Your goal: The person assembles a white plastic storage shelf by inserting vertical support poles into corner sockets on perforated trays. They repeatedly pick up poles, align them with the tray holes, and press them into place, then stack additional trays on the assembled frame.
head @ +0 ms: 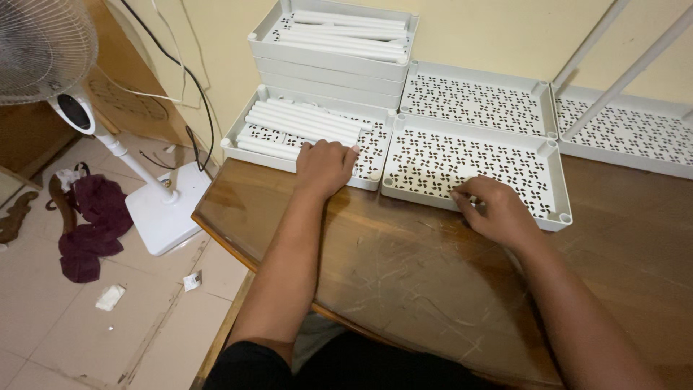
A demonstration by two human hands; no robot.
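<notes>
Here, left hand (325, 167) lies flat on tray edge (364, 180); right hand (494, 209) pinches another tray's rim (433, 201) (grip together).

Cream wall (498, 36), tiled floor (65, 332), white fan (43, 50).

Single head cam, looking steeply down and forward over the wooden table's (404, 289) near edge, close range.

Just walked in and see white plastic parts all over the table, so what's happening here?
A person sits at a wooden table among white perforated trays. The left hand rests on a tray of white tubes, fingers over the tube ends. The right hand touches the near edge of an empty tray. More trays are stacked behind, against the wall.
</notes>
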